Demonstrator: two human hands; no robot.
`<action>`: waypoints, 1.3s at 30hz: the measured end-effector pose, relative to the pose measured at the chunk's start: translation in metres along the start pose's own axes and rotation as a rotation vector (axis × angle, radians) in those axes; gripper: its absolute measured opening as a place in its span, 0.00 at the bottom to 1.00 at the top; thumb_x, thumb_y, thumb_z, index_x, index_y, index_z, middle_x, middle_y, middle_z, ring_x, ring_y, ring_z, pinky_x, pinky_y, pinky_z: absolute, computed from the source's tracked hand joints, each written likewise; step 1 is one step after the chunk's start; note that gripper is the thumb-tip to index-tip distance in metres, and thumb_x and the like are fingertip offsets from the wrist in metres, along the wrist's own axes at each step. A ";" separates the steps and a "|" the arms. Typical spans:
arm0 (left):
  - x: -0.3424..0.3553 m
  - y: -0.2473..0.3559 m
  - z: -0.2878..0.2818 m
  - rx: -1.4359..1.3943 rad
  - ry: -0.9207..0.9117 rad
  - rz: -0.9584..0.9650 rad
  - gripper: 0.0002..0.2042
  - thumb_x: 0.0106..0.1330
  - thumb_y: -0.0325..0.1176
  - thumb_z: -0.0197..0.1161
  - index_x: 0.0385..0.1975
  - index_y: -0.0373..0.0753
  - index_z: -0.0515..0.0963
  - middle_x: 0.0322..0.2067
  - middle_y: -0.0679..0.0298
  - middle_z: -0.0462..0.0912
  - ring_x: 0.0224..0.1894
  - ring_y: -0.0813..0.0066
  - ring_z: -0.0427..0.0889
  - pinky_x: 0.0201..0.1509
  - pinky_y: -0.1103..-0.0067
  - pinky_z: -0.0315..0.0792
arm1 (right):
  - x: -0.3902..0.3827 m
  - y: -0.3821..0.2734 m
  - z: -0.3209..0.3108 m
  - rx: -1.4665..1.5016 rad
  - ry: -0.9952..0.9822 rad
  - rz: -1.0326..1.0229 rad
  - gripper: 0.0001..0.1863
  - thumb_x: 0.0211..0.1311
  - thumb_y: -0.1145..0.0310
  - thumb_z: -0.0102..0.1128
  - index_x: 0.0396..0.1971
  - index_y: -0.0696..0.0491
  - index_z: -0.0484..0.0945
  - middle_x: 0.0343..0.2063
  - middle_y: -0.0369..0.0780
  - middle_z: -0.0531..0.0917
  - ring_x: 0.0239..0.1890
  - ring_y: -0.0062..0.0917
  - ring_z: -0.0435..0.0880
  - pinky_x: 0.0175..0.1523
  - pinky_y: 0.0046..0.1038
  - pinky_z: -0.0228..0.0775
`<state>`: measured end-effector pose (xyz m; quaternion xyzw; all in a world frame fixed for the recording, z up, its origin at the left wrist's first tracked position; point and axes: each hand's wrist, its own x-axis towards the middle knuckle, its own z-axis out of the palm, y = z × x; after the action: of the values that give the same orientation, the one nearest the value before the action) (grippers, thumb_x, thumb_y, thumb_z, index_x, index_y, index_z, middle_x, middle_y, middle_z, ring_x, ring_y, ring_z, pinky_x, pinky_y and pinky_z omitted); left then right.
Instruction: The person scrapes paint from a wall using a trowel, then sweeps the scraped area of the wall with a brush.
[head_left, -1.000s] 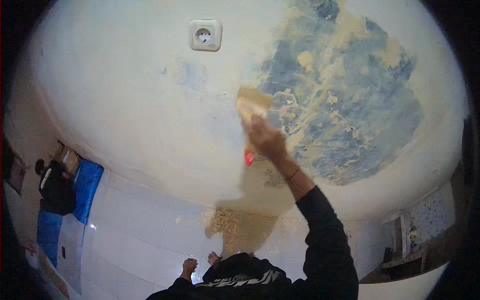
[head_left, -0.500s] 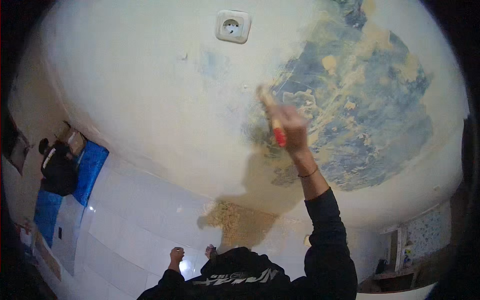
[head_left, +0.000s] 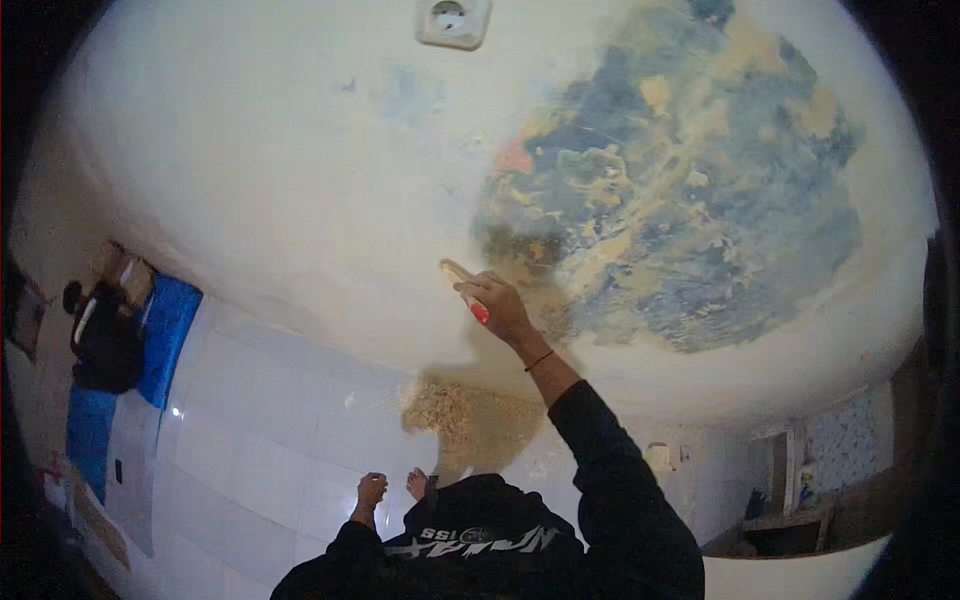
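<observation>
My right hand (head_left: 497, 308) is closed round a paintbrush (head_left: 460, 274) with a pale body and a red handle end. The brush's tip points up and left, close to the off-white wall (head_left: 300, 190); whether it touches cannot be told. To the right of the hand spreads a big blue-grey patch (head_left: 700, 220) with yellowish streaks, where the surface is uneven. My left hand (head_left: 371, 489) hangs low beside my body with its fingers curled; what they hold, if anything, is too small to make out.
A wall socket (head_left: 450, 20) sits at the top. On the left, a person in black (head_left: 108, 340) is by a blue sheet (head_left: 172, 335) and a cardboard box (head_left: 132, 280). Pale floor tiles (head_left: 260, 410) lie below. A shelf (head_left: 790, 520) stands at the lower right.
My right hand has moved down and left with the paintbrush, off the patch's left edge to the plain wall. The view has shifted a little; the socket sits higher.
</observation>
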<state>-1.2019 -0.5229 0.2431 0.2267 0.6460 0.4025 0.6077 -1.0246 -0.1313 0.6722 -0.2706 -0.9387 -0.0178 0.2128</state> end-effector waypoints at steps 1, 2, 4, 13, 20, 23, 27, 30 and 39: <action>-0.007 0.023 0.010 0.056 0.078 -0.127 0.10 0.59 0.40 0.57 0.34 0.41 0.78 0.26 0.65 0.83 0.23 0.77 0.80 0.21 0.77 0.74 | -0.007 0.004 -0.001 0.149 0.161 0.023 0.15 0.51 0.73 0.63 0.41 0.50 0.79 0.38 0.40 0.81 0.40 0.32 0.79 0.43 0.32 0.75; -0.010 0.043 0.016 0.116 0.156 -0.249 0.11 0.60 0.40 0.57 0.36 0.41 0.78 0.26 0.65 0.83 0.23 0.77 0.80 0.21 0.77 0.74 | -0.015 0.011 -0.003 0.291 0.327 0.044 0.13 0.51 0.75 0.63 0.40 0.51 0.79 0.37 0.40 0.82 0.38 0.33 0.80 0.44 0.33 0.75; -0.014 0.010 -0.038 0.243 0.118 -0.122 0.12 0.60 0.41 0.58 0.37 0.41 0.77 0.27 0.64 0.83 0.24 0.76 0.80 0.21 0.77 0.74 | 0.005 -0.001 0.003 0.349 0.378 0.119 0.14 0.52 0.75 0.62 0.41 0.50 0.79 0.37 0.41 0.82 0.39 0.34 0.80 0.44 0.32 0.75; -0.055 0.050 -0.110 0.187 0.182 -0.255 0.17 0.61 0.42 0.58 0.44 0.37 0.74 0.31 0.59 0.83 0.28 0.71 0.82 0.23 0.72 0.76 | -0.185 0.089 -0.036 0.201 0.768 0.526 0.12 0.58 0.74 0.60 0.43 0.52 0.81 0.38 0.42 0.81 0.42 0.32 0.81 0.45 0.30 0.76; -0.075 0.056 -0.163 0.402 0.035 -0.335 0.15 0.62 0.41 0.55 0.43 0.38 0.75 0.34 0.60 0.83 0.33 0.68 0.82 0.29 0.68 0.76 | -0.219 0.096 -0.018 0.004 1.398 0.929 0.11 0.63 0.71 0.56 0.42 0.58 0.79 0.43 0.44 0.80 0.45 0.32 0.79 0.51 0.34 0.72; -0.067 0.077 -0.133 0.959 -0.081 -0.047 0.14 0.62 0.42 0.55 0.39 0.38 0.77 0.32 0.61 0.84 0.34 0.68 0.82 0.35 0.71 0.76 | -0.206 0.121 0.066 0.708 1.989 0.723 0.13 0.63 0.69 0.53 0.43 0.60 0.78 0.44 0.45 0.79 0.48 0.32 0.77 0.55 0.34 0.68; -0.079 0.111 -0.131 1.256 -0.070 -0.135 0.14 0.62 0.40 0.56 0.40 0.38 0.79 0.33 0.61 0.84 0.35 0.67 0.82 0.38 0.73 0.76 | -0.140 0.031 0.105 0.354 1.168 0.996 0.14 0.58 0.72 0.55 0.44 0.56 0.79 0.43 0.47 0.80 0.44 0.38 0.79 0.50 0.30 0.70; -0.075 0.158 -0.052 0.679 0.038 -0.166 0.17 0.62 0.40 0.59 0.46 0.37 0.73 0.33 0.57 0.82 0.32 0.67 0.82 0.30 0.76 0.75 | -0.201 0.030 0.092 0.645 0.895 0.793 0.12 0.54 0.78 0.56 0.40 0.54 0.80 0.40 0.48 0.79 0.42 0.38 0.79 0.47 0.30 0.71; -0.042 0.169 -0.055 0.992 -0.186 0.100 0.15 0.65 0.38 0.55 0.46 0.37 0.71 0.35 0.57 0.82 0.36 0.66 0.82 0.31 0.72 0.76 | -0.287 0.158 -0.037 0.210 0.503 0.382 0.10 0.54 0.75 0.55 0.37 0.53 0.80 0.40 0.44 0.80 0.43 0.38 0.79 0.51 0.33 0.72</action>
<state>-1.2819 -0.4721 0.3993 0.5535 0.6910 0.0539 0.4617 -0.7099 -0.1454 0.5753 -0.4053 -0.7859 0.0528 0.4640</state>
